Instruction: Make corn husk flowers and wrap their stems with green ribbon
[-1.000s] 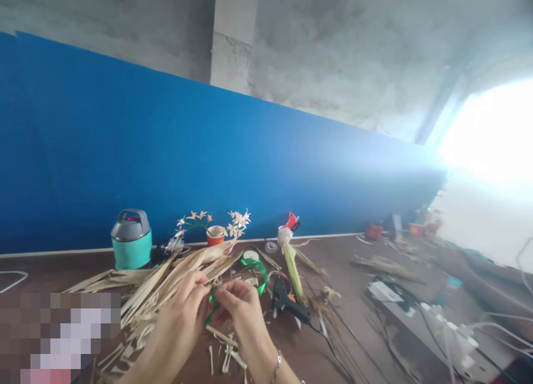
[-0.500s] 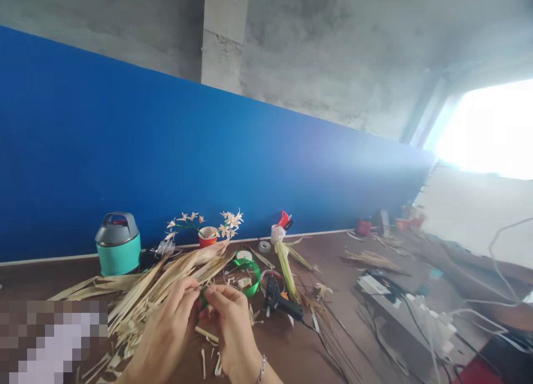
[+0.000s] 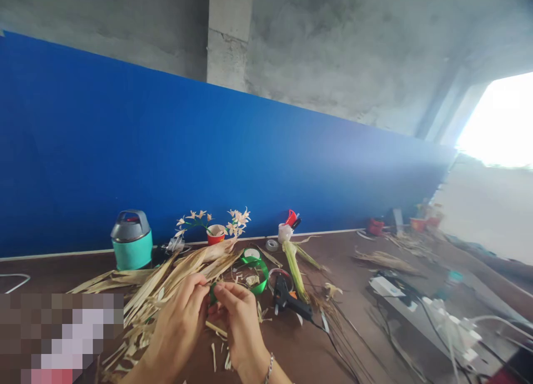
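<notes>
Both hands meet low in the middle of the view, their fingertips pinched together around a small green strip (image 3: 212, 295). My left hand (image 3: 180, 317) is closed at its left side; most of those fingertips are hidden. My right hand (image 3: 240, 317) pinches it from the right between thumb and forefinger. What the strip is wrapped on, if anything, I cannot make out. Just beyond my fingers lies a loop of green ribbon (image 3: 262, 277) with its roll. Dried corn husks (image 3: 183, 263) spread left of my left hand. A black glue gun (image 3: 291, 302) lies right of my right hand.
Husk flowers (image 3: 239, 222) stand by a red paper cup (image 3: 216, 237). A teal lunch pot (image 3: 132, 255) is at the left. Pale green stalks (image 3: 295, 273), a tape roll (image 3: 272, 244), a pen holder (image 3: 285, 232) and a white power strip (image 3: 447, 323) with cables lie rightward. A blue partition (image 3: 250, 161) closes the back.
The view has turned slightly left, so everything sits further right in the picture. My hands keep nearly the same pinch on the green strip.
</notes>
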Demonstrator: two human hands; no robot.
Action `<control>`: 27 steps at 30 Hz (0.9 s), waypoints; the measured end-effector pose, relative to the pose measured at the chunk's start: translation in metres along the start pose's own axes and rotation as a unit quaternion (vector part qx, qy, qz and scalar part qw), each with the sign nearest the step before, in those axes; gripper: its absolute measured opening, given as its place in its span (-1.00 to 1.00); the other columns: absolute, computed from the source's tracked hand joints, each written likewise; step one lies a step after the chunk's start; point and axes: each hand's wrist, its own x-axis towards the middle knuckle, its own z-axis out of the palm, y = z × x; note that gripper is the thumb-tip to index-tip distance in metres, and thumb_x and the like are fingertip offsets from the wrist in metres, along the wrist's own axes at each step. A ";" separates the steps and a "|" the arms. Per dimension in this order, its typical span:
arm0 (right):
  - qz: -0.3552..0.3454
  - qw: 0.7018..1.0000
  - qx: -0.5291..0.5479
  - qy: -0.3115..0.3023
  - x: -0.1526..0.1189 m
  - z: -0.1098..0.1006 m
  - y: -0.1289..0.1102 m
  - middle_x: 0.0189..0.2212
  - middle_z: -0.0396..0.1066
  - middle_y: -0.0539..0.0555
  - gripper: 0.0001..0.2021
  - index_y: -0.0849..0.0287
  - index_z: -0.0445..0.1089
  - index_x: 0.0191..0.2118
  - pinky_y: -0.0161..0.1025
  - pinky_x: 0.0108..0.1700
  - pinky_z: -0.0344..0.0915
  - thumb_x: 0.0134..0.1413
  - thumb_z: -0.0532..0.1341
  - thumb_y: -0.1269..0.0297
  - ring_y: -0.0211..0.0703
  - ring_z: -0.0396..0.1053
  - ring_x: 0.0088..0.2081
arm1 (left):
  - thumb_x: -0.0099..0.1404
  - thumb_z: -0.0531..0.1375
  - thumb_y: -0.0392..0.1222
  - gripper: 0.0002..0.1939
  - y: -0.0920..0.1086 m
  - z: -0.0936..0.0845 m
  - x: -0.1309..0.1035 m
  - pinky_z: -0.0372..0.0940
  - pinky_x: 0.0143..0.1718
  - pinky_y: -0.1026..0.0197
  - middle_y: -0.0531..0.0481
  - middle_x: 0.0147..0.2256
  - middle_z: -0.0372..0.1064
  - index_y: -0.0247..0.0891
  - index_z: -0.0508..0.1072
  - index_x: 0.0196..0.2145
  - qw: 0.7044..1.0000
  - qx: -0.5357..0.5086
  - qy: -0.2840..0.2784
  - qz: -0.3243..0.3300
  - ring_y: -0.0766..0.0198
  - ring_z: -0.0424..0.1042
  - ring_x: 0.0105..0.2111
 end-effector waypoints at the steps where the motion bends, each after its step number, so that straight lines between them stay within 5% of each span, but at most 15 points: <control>1: 0.000 1.000 0.001 0.000 0.000 -0.001 0.000 -0.74 0.34 -0.05 -0.73 0.28 0.47 -0.59 -0.42 -0.58 0.20 -0.46 0.47 0.22 -0.38 0.24 -0.70 | 0.31 -0.05 -0.36 -0.78 0.001 0.000 0.000 0.34 -0.39 0.30 -0.05 -0.33 0.39 -0.23 0.37 -0.33 1.000 -0.001 -0.002 -0.002 0.24 0.46 -0.36; 27: -0.016 0.999 0.026 -0.039 0.000 -0.012 0.007 -0.64 0.40 -0.06 -0.73 0.22 0.43 -0.44 -0.42 -0.52 0.22 -0.33 0.47 0.28 -0.41 0.23 -0.67 | 0.29 0.01 -0.37 -0.76 0.005 -0.001 0.006 0.26 -0.33 0.19 -0.03 -0.37 0.34 -0.22 0.37 -0.48 0.999 0.034 0.013 -0.025 0.23 0.35 -0.37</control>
